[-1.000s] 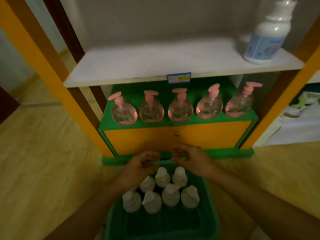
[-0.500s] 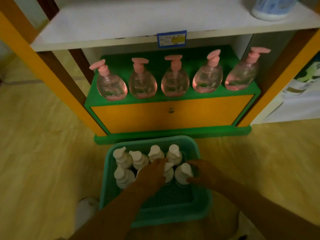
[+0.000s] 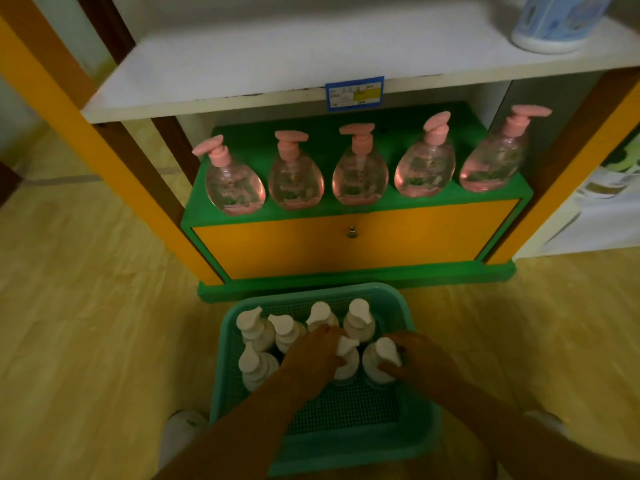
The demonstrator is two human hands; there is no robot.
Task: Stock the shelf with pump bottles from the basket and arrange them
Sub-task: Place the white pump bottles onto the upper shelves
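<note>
1. A green basket (image 3: 420,434) is sitting on the wooden floor (image 3: 86,323), right in front of the shelf unit.
2. White pump bottles are standing in the far half of the basket (the light is dim, so it is hard to count them).
3. The left hand (image 3: 311,355) is reaching down into the basket, and its fingers are curling around one white pump bottle (image 3: 346,362) near the middle.
4. The right hand (image 3: 420,358) is down in the basket too, and its fingers and thumb are wrapping around the next white bottle (image 3: 379,362) on the right side.
5. Both held bottles are standing upright, just beside each other, and I cannot tell if they are lifting off the basket floor.
6. Four more white bottles (image 3: 256,327) are waiting along the far wall of the basket, and one is on the left side.
7. Five pink pump bottles (image 3: 358,178) are standing in a row on the green shelf (image 3: 346,133), above an orange drawer front (image 3: 346,237).
8. A white shelf (image 3: 277,57) is sitting above them, carrying a blue and white bottle (image 3: 554,22) at its right end and a blue price tag (image 3: 354,93) on its front edge.
</note>
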